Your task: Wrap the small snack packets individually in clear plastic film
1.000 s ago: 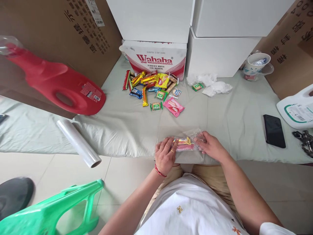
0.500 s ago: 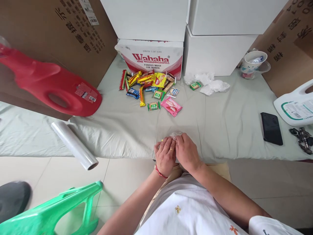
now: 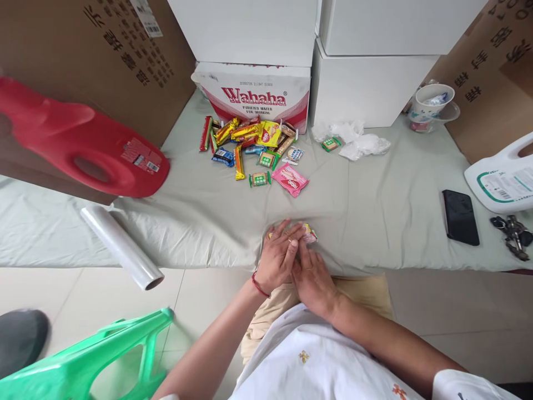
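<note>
A small clear-plastic-wrapped snack packet, with white, red and yellow showing, lies at the front edge of the cloth-covered surface. My left hand is over its left part, fingers stretched across it and the thumb pointing toward my other hand. From the right, my right hand presses in, its fingers against the packet's near side and touching my left hand. Most of the packet is hidden under both hands. Farther back are a pink snack packet and a green biscuit packet.
Several snacks lie before a Wahaha carton. Crumpled plastic bags lie right of them. At left are a red jug, a plastic film roll and a green stool. A phone and keys lie right.
My left hand has turned and spread its fingers over the packet. My right hand has shifted down and inward. The packet's coloured end now shows beyond my fingers.
</note>
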The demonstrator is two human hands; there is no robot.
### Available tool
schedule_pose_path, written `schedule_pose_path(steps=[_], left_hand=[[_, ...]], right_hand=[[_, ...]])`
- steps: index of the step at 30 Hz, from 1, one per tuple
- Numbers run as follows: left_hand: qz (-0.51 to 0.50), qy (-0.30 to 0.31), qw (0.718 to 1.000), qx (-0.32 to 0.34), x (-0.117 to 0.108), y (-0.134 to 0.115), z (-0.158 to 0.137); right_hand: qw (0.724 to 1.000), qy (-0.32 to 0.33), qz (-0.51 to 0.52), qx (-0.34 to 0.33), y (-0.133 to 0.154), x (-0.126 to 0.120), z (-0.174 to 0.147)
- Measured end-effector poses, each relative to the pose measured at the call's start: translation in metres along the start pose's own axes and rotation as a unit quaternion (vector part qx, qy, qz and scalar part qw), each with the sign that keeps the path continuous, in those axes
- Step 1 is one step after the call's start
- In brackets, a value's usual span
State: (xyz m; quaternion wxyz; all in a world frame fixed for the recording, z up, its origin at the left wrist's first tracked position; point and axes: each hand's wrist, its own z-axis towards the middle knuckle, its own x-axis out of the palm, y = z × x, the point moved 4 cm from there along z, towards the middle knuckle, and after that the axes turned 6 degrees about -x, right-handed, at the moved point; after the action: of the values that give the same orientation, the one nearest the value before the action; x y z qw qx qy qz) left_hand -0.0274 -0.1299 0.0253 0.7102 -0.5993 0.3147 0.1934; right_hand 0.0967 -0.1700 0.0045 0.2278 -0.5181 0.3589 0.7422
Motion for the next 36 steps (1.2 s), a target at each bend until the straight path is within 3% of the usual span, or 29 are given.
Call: schedule_pose_path(steps=[3,5,7,10,12,13,19,26,29,32,34,36], left_hand=[[0.059,-0.027,0.998,-0.008,0.004,0.003,0.01],[0.088,-0.046,0.995,0.006,0.008,0.005,0.01],[0.122,-0.062,0.99,0.018,0.012,0.005,0.007],[0.189,-0.075,0.979,0.029,0.017,0.003,0.003],[0.224,-0.091,0.97,0.032,0.02,0.001,0.001],[0.235,-0.1,0.966,0.034,0.021,0.0,0.0],[0.262,-0.094,0.96,0.024,0.01,0.004,0.002],[0.305,-0.027,0.951,-0.044,-0.01,0.009,0.007],[0.204,0.005,0.978,-0.035,-0.015,0.018,0.006],[-0.028,-0.026,0.999,-0.035,-0.027,0.034,-0.002],[-0.205,-0.094,0.972,-0.067,-0.036,0.045,-0.009],[-0.35,-0.127,0.923,-0.093,-0.04,0.048,-0.011]], right_hand=[[0.994,0.075,0.02,-0.079,0.007,-0.004,-0.006],[0.987,0.091,0.071,-0.111,0.003,-0.017,-0.007],[0.976,0.07,0.167,-0.119,-0.008,-0.038,-0.004],[0.961,-0.039,0.263,-0.07,-0.04,-0.07,0.012],[0.97,-0.093,0.221,-0.046,-0.059,-0.079,0.026],[0.977,-0.09,0.188,-0.057,-0.066,-0.077,0.034],[0.985,0.079,0.062,-0.138,-0.075,-0.035,0.058],[0.972,0.132,-0.061,-0.186,-0.062,-0.035,0.065],[0.969,0.134,-0.062,-0.198,-0.062,-0.032,0.07],[0.98,0.112,0.034,-0.162,-0.063,-0.039,0.07],[0.977,0.072,0.168,-0.112,-0.061,-0.05,0.067],[0.94,0.036,0.335,-0.051,-0.055,-0.059,0.063]])
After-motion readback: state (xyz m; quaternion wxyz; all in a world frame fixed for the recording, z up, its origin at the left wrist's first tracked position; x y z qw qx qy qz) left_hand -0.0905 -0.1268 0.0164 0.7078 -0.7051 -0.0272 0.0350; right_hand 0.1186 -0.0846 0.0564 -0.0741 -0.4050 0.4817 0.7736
